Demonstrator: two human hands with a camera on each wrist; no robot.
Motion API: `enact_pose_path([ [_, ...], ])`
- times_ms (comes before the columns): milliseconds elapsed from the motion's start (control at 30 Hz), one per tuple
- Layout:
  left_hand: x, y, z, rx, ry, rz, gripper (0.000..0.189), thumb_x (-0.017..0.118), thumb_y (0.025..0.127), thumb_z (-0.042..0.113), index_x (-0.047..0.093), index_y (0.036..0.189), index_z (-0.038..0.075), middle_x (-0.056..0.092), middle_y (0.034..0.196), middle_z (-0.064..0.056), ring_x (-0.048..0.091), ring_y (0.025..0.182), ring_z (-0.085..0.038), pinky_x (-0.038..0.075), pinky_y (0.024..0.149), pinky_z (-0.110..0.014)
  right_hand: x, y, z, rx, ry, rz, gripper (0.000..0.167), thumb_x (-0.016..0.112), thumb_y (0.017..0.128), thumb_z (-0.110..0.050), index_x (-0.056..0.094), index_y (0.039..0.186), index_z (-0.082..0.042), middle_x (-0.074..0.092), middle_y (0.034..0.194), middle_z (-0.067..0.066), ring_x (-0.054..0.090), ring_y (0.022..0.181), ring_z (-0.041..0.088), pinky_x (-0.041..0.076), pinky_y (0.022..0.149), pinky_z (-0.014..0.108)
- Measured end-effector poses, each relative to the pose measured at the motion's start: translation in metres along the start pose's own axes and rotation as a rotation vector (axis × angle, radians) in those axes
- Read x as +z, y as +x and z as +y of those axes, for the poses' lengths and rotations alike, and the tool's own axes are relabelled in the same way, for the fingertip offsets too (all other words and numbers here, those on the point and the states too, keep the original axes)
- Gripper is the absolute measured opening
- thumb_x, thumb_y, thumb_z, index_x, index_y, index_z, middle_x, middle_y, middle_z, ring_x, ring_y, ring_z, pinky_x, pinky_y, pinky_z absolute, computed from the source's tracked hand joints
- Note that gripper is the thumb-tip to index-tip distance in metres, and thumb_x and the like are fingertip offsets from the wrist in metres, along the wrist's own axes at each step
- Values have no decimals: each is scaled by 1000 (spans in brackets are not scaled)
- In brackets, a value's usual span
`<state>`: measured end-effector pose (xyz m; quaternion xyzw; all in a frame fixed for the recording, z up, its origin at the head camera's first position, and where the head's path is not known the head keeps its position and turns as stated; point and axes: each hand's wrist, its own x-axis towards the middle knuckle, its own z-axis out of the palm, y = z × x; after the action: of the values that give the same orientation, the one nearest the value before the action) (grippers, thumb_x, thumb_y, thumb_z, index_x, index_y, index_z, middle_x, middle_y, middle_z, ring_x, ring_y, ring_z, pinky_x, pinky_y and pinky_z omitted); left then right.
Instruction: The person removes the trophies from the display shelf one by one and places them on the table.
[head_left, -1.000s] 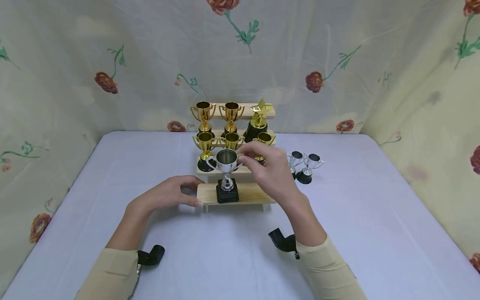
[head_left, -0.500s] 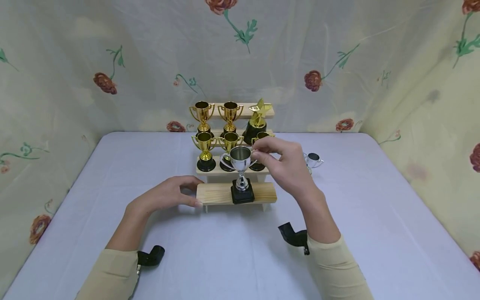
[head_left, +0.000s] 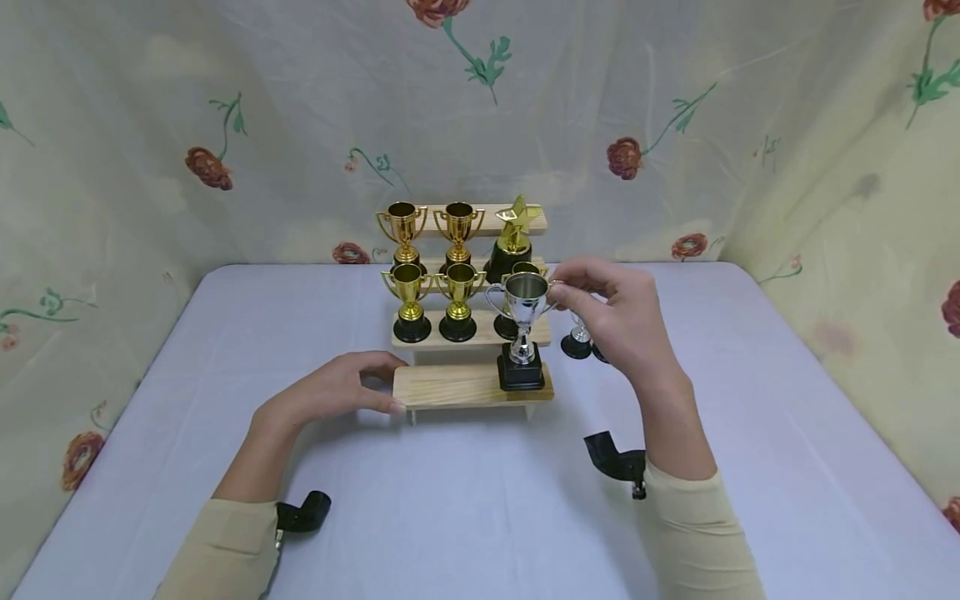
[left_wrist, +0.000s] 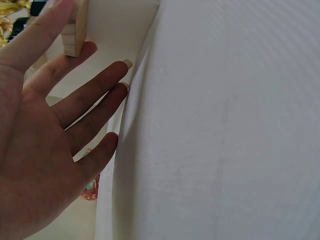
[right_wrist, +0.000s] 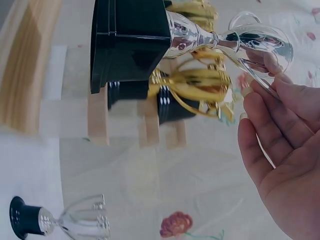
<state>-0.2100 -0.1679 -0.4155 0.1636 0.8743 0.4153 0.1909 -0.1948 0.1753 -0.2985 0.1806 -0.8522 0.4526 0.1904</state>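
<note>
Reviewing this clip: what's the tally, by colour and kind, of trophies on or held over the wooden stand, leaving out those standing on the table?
Gold cups: 5
Gold star trophy: 1
Silver cup, held by the right hand: 1
Total: 7

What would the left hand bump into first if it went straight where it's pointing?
Probably the left end of the front wooden step: the left hand is right there and seems to hold it, though exact contact is hard to judge.
</note>
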Motion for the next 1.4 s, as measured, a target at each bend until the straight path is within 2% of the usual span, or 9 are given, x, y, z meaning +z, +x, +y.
enact_pose_path([
  [100, 0, 0, 0, 3, -2, 0, 56, 83, 76, 44, 65, 125, 24, 66, 127, 1, 57, 123, -21, 41, 106, -49, -5, 1, 3, 3, 10, 20, 7, 71, 90, -6, 73, 97, -5, 72, 85, 11, 66, 71, 3, 50, 91, 34],
  [233, 0, 0, -1, 10, -7, -4, 55, 83, 77, 43, 65, 125, 24, 67, 126, 1, 57, 123, -21, 41, 105, -48, -8, 2, 6, -2, 9, 34, 8, 71, 90, -6, 73, 98, -4, 72, 84, 8, 67, 70, 7, 52, 82, 22],
  [333, -1, -1, -1, 9, -11, -4, 55, 83, 76, 43, 65, 125, 25, 67, 125, 1, 57, 122, -20, 41, 104, -47, -11, 2, 8, 7, 17, 43, 8, 71, 90, -7, 74, 98, -4, 72, 82, 2, 68, 71, 7, 53, 77, 18],
  [533, 0, 0, -2, 10, -6, -2, 56, 83, 76, 44, 65, 125, 24, 67, 126, 1, 57, 123, -21, 41, 105, -48, -17, 1, 14, 28, -5, 75, 9, 71, 91, -9, 74, 98, -5, 70, 80, -11, 67, 72, 1, 52, 76, 16],
  [633, 0, 1, -2, 8, -7, -2, 55, 83, 77, 44, 65, 125, 24, 66, 126, 1, 57, 123, -21, 41, 106, -49, -19, 2, 15, 26, 0, 80, 9, 71, 91, -8, 74, 98, -4, 70, 80, -11, 68, 72, 2, 52, 74, 15],
  [833, 0, 2, -2, 9, -9, -4, 55, 82, 78, 42, 65, 126, 22, 66, 127, 0, 56, 125, -22, 40, 107, -52, -23, 1, 15, 43, -27, 68, 9, 70, 91, -8, 74, 99, -4, 72, 84, -3, 68, 74, 2, 52, 72, 14],
  [933, 1, 2, -2, 9, -15, -6, 56, 82, 78, 42, 64, 126, 22, 66, 128, 0, 56, 125, -22, 40, 107, -52, -27, 1, 16, 55, -37, 70, 10, 70, 92, -9, 73, 100, -5, 72, 84, -5, 67, 74, -1, 51, 73, 14],
  [1133, 0, 2, -1, -3, -18, -7, 55, 82, 77, 43, 64, 126, 23, 66, 128, 0, 56, 125, -22, 40, 107, -52, -35, 1, 21, 55, 0, 90, 11, 70, 92, -9, 73, 101, -3, 68, 79, -17, 68, 74, 2, 53, 73, 14],
  [1400, 1, 1, -1, 3, -14, -6, 55, 82, 78, 42, 64, 127, 23, 66, 127, 0, 56, 123, -21, 40, 107, -51, -40, 1, 23, 59, -6, 101, 11, 71, 91, -8, 73, 100, -3, 68, 78, -18, 67, 72, 1, 52, 71, 14],
])
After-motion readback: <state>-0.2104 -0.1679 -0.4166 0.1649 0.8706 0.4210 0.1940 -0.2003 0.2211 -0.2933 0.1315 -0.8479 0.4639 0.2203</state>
